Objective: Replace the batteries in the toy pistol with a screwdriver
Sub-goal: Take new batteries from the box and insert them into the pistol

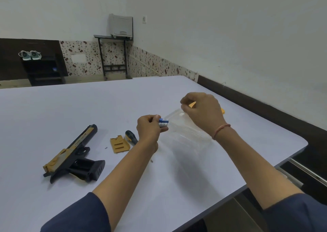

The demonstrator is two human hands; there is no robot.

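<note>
A black and gold toy pistol [74,154] lies on its side at the left of the white table [70,111], its grip compartment uncovered. The gold battery cover [118,144] rests to its right, beside a black and yellow screwdriver [131,137] partly hidden by my left wrist. My left hand [150,128] is shut on two blue and white batteries [163,122]. My right hand [201,112] hovers over a clear plastic box [187,131], pinching a small orange piece [192,104]; what that piece is I cannot tell.
A tiny screw [106,147] lies between pistol and cover. A small metal bit [151,160] sits under my left forearm. The table's right edge [276,164] runs close to my right arm. A printer on a stand [121,26] is at the far wall.
</note>
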